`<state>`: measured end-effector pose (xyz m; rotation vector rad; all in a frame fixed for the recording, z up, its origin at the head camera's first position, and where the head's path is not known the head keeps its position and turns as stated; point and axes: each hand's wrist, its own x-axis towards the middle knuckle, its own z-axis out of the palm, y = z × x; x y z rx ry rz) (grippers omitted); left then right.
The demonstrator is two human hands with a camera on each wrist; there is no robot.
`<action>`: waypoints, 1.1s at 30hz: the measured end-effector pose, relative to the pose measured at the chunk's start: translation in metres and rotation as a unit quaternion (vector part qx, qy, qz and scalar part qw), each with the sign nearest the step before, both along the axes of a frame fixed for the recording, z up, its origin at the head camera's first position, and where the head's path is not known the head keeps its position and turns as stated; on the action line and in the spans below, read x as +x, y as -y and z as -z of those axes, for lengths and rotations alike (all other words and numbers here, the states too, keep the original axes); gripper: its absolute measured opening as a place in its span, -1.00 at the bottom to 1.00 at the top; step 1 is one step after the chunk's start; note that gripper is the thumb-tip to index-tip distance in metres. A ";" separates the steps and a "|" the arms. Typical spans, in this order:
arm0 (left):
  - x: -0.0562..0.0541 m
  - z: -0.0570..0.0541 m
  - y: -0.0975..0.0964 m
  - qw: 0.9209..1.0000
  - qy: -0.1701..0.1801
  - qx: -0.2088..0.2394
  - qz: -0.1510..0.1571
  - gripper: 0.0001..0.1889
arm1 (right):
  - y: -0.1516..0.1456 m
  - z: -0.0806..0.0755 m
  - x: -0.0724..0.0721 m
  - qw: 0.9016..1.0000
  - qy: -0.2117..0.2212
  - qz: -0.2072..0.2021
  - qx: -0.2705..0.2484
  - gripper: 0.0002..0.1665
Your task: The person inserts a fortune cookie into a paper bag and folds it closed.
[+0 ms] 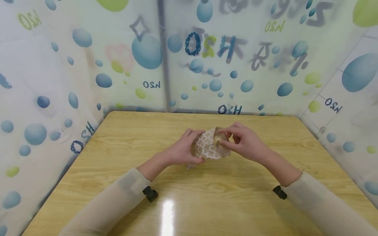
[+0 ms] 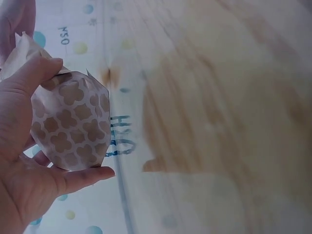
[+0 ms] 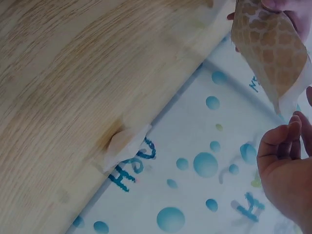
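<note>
While a piece of patterned paper [image 1: 205, 146] is held above its middle: a broad table [image 1: 127, 147], pale and wood-grained, is streaked near the front by glare.
Walls: three sides are enclosed by white sheeting [image 1: 118, 98], printed with blue and green bubbles and lettering.
Paper: rounded tan shapes are set in a white lattice; the piece is creased and bulging.
Left hand [image 1: 184, 149]: the paper is gripped from opposite sides.
Right hand [image 1: 243, 142]: bent fingers are placed at the paper's edge; whether it is pinched cannot be told.
Views: a whitish, unpatterned face and pointed tip are shown from the right wrist; pale sleeves [image 1: 109, 203] are revealed by the head view alone.
</note>
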<state>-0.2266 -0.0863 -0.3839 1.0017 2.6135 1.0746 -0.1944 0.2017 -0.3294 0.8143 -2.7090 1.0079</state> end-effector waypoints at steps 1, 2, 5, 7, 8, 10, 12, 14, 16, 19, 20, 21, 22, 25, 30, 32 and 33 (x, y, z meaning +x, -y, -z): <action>0.001 0.000 0.002 1.000 0.002 0.001 -0.001 0.13 | -0.001 0.001 0.000 1.000 -0.001 0.000 -0.008 -0.61; 0.001 0.001 0.004 1.000 0.003 0.002 -0.002 0.13 | -0.003 0.001 0.000 1.000 -0.001 0.002 -0.016 -0.60; 0.001 0.000 0.005 1.000 0.004 0.004 -0.002 0.12 | -0.015 0.002 0.002 0.999 0.003 0.022 -0.032 -0.59; 0.001 0.000 0.005 1.000 0.006 0.004 -0.001 0.12 | -0.021 0.003 0.003 0.999 0.015 0.027 -0.031 -0.58; 0.001 -0.001 0.006 1.000 0.007 0.003 -0.001 0.12 | -0.023 0.003 0.003 0.999 0.022 0.029 -0.029 -0.58; 0.001 -0.001 0.006 1.000 0.008 0.002 -0.003 0.12 | -0.026 0.005 0.002 0.999 0.034 0.029 -0.030 -0.57; 0.001 -0.001 0.006 1.000 0.009 0.003 -0.004 0.12 | -0.028 0.006 0.002 0.998 0.041 0.028 -0.031 -0.57; 0.001 -0.001 0.007 1.000 0.009 0.004 -0.006 0.12 | -0.028 0.007 0.001 0.998 0.042 0.029 -0.032 -0.57; 0.002 -0.001 0.007 1.000 0.010 0.006 -0.008 0.13 | -0.026 0.007 0.000 0.998 0.044 0.029 -0.031 -0.55; 0.002 -0.002 0.008 1.000 0.008 0.007 -0.010 0.13 | -0.024 0.008 0.000 0.998 0.052 0.027 -0.031 -0.52; 0.002 -0.002 0.008 1.000 0.008 0.007 -0.010 0.13 | -0.023 0.008 0.000 0.998 0.055 0.026 -0.032 -0.51; 0.002 -0.002 0.008 1.000 0.007 0.008 -0.010 0.13 | -0.023 0.008 -0.001 0.998 0.056 0.025 -0.032 -0.50; 0.002 -0.002 0.008 1.000 0.006 0.007 -0.011 0.13 | -0.022 0.008 -0.001 0.998 0.056 0.025 -0.032 -0.49; 0.002 -0.001 0.009 1.000 0.003 0.007 -0.010 0.13 | -0.020 0.010 -0.001 0.998 0.056 0.023 -0.031 -0.48; 0.002 0.000 0.009 1.000 0.006 0.006 -0.009 0.14 | -0.016 0.012 -0.002 0.997 0.064 0.022 -0.042 -0.49; 0.002 0.001 0.009 1.000 0.006 0.005 -0.007 0.14 | -0.015 0.014 -0.002 0.997 0.066 0.020 -0.045 -0.50; 0.002 0.001 0.009 1.000 0.006 0.005 -0.006 0.14 | -0.014 0.014 -0.002 0.997 0.067 0.020 -0.046 -0.50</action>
